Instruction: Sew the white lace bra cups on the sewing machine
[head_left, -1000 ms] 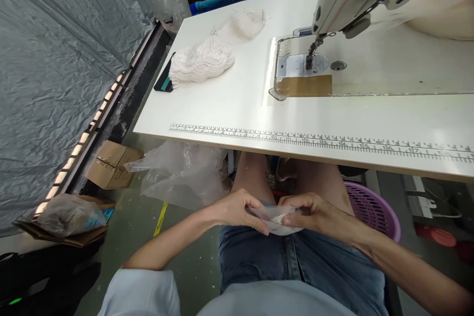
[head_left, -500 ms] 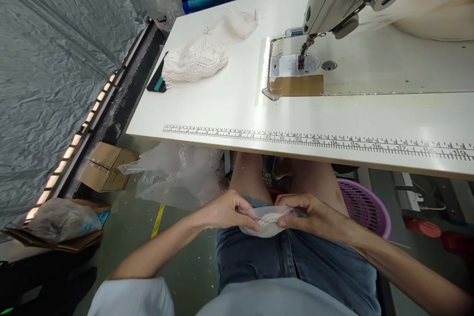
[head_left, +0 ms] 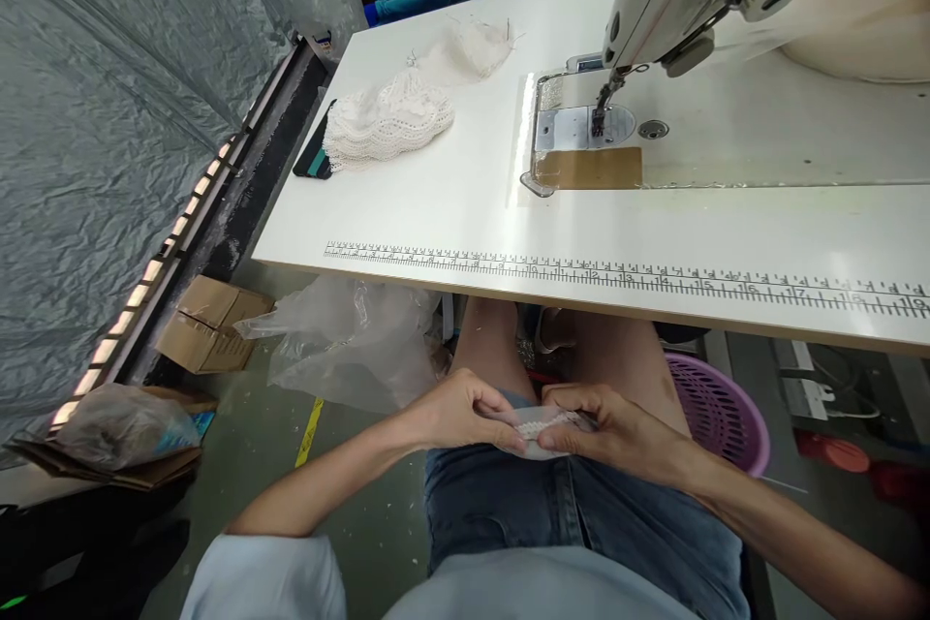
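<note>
Over my lap, both hands pinch a small piece of sheer white fabric (head_left: 546, 418) with a textured lace-like strip along it. My left hand (head_left: 469, 415) grips its left end between thumb and fingers. On the other end, my right hand (head_left: 606, 424) is closed, its thumb pressing on the strip. Much of the fabric is covered by my fingers. Beyond my hands, a folded bundle of white lace (head_left: 388, 121) lies on the left part of the white sewing table (head_left: 450, 213).
A sewing machine (head_left: 654, 5) stands on the table, whose front edge carries a printed ruler (head_left: 617, 273). Below are a purple basket (head_left: 727, 412), a clear plastic bag (head_left: 349, 349) and a cardboard box (head_left: 210, 325). A grey plastic sheet (head_left: 108, 116) hangs at left.
My hands have come closer together, and the white fabric between them is bunched narrower, with less of it showing. The view has shifted slightly.
</note>
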Demonstrator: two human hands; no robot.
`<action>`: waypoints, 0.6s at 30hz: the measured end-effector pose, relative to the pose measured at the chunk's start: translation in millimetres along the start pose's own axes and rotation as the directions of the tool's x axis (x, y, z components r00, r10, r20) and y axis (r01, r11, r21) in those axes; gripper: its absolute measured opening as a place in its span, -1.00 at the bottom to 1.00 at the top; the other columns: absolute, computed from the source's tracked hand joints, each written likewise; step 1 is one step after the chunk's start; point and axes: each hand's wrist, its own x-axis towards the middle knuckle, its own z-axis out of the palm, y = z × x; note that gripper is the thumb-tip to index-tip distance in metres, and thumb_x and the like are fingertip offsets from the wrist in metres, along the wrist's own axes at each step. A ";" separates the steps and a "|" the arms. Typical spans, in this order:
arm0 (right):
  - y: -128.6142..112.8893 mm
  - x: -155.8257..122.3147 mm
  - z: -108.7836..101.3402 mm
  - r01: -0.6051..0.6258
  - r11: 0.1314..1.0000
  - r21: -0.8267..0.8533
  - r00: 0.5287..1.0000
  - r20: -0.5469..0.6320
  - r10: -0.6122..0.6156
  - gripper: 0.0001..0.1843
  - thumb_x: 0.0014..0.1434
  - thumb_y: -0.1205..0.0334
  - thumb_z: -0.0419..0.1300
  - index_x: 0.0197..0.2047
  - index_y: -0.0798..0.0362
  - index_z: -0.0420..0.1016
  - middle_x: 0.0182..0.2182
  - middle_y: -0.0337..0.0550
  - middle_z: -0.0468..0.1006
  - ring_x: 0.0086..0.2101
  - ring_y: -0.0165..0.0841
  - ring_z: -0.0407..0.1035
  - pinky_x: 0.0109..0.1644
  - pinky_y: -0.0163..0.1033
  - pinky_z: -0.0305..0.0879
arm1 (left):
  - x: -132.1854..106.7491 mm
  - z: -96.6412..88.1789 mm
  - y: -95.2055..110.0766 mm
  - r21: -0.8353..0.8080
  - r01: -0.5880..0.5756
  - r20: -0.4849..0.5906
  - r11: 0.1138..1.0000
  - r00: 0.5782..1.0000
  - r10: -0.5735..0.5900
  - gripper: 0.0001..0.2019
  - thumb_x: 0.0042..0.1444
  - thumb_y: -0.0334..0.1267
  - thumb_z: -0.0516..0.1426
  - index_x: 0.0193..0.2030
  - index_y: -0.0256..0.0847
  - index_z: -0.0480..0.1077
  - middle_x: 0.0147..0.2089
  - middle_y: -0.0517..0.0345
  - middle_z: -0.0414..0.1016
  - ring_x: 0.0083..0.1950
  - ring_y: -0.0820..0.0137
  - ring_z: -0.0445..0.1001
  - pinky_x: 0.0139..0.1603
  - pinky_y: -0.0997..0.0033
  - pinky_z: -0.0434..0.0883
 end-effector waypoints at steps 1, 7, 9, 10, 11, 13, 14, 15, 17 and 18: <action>0.1 0.1 0.3 -0.006 1.000 0.000 1.000 -0.005 0.006 -0.59 0.05 -0.08 0.22 -0.50 0.14 0.42 -0.56 -0.30 0.21 -0.52 -0.48 0.07 -0.48 -0.33 -0.07 | 0.4 0.6 -1.2 -0.010 -0.005 -0.007 1.000 1.000 0.005 -0.71 -0.13 -0.12 0.30 -0.33 -0.32 0.59 -0.48 0.16 0.52 -0.48 0.53 0.33 -0.48 0.59 0.19; 4.5 0.2 -2.2 -0.049 0.993 0.111 0.998 0.039 0.045 -0.64 0.01 -0.03 0.28 -0.41 0.15 0.48 -0.49 -0.24 0.36 -0.44 -0.43 0.19 -0.38 -0.32 0.06 | -0.8 -1.6 -6.8 -0.077 0.040 -0.012 0.996 0.999 -0.041 -0.72 -0.16 -0.16 0.32 -0.33 -0.32 0.59 -0.45 0.11 0.55 -0.46 0.51 0.37 -0.43 0.59 0.27; 5.6 -0.9 -3.1 -0.062 0.989 0.131 0.997 0.044 0.057 -0.65 0.01 -0.02 0.28 -0.39 0.16 0.50 -0.46 -0.21 0.40 -0.41 -0.40 0.23 -0.34 -0.31 0.10 | -1.8 -2.8 -7.9 -0.093 0.061 -0.008 0.994 0.998 -0.062 -0.73 -0.17 -0.17 0.32 -0.33 -0.31 0.59 -0.44 0.11 0.56 -0.45 0.51 0.38 -0.41 0.58 0.28; 5.9 -1.4 -3.2 -0.069 0.989 0.131 0.997 0.043 0.064 -0.64 0.01 -0.02 0.28 -0.38 0.16 0.50 -0.46 -0.21 0.40 -0.40 -0.39 0.24 -0.33 -0.30 0.11 | -2.3 -3.3 -8.4 -0.098 0.071 -0.005 0.993 0.997 -0.072 -0.74 -0.17 -0.17 0.32 -0.34 -0.31 0.58 -0.44 0.11 0.55 -0.45 0.51 0.38 -0.41 0.58 0.29; 6.1 -1.8 -3.1 -0.075 0.989 0.127 0.997 0.043 0.070 -0.64 0.01 -0.02 0.28 -0.37 0.16 0.51 -0.46 -0.20 0.41 -0.40 -0.39 0.24 -0.33 -0.30 0.11 | -2.7 -3.7 -9.0 -0.101 0.082 0.000 0.992 0.997 -0.082 -0.74 -0.17 -0.18 0.32 -0.35 -0.31 0.58 -0.45 0.12 0.55 -0.45 0.51 0.38 -0.41 0.58 0.29; 5.9 -2.0 -2.1 -0.075 0.989 0.123 0.996 0.046 0.070 -0.64 0.01 -0.03 0.28 -0.38 0.16 0.51 -0.47 -0.21 0.39 -0.42 -0.40 0.23 -0.35 -0.30 0.09 | -3.5 -4.4 -9.8 -0.105 0.095 0.019 0.990 0.995 -0.093 -0.75 -0.17 -0.18 0.32 -0.35 -0.31 0.58 -0.45 0.13 0.55 -0.45 0.51 0.38 -0.40 0.58 0.30; 5.5 -1.7 -1.2 -0.073 0.990 0.124 0.997 0.048 0.068 -0.64 0.01 -0.03 0.28 -0.39 0.16 0.50 -0.48 -0.22 0.38 -0.43 -0.41 0.22 -0.36 -0.31 0.08 | -3.8 -4.8 -9.8 -0.102 0.092 0.033 0.991 0.995 -0.089 -0.74 -0.16 -0.17 0.32 -0.35 -0.31 0.58 -0.44 0.13 0.55 -0.44 0.51 0.38 -0.39 0.57 0.30; 5.0 -1.2 -0.3 -0.069 0.990 0.123 0.997 0.051 0.064 -0.63 0.01 -0.04 0.27 -0.41 0.15 0.49 -0.49 -0.24 0.36 -0.44 -0.42 0.21 -0.38 -0.31 0.07 | -3.9 -5.1 -9.5 -0.094 0.082 0.053 0.992 0.996 -0.077 -0.73 -0.16 -0.17 0.32 -0.34 -0.31 0.58 -0.43 0.13 0.54 -0.44 0.51 0.38 -0.38 0.57 0.30; 3.5 0.2 1.7 -0.055 0.992 0.111 0.998 0.050 0.049 -0.62 0.02 -0.06 0.26 -0.43 0.15 0.47 -0.52 -0.26 0.33 -0.46 -0.43 0.18 -0.40 -0.32 0.05 | -3.4 -5.4 -7.7 -0.065 0.043 0.095 0.997 0.995 -0.037 -0.70 -0.16 -0.15 0.32 -0.29 -0.31 0.57 -0.41 0.15 0.54 -0.43 0.51 0.37 -0.38 0.58 0.28; 2.6 0.8 2.6 -0.046 0.994 0.096 0.998 0.049 0.041 -0.60 0.02 -0.08 0.25 -0.44 0.15 0.47 -0.53 -0.27 0.32 -0.47 -0.44 0.17 -0.41 -0.32 0.04 | -2.8 -5.3 -6.3 -0.042 0.018 0.109 0.999 0.994 -0.014 -0.68 -0.16 -0.14 0.32 -0.28 -0.30 0.57 -0.42 0.16 0.53 -0.42 0.51 0.35 -0.39 0.58 0.26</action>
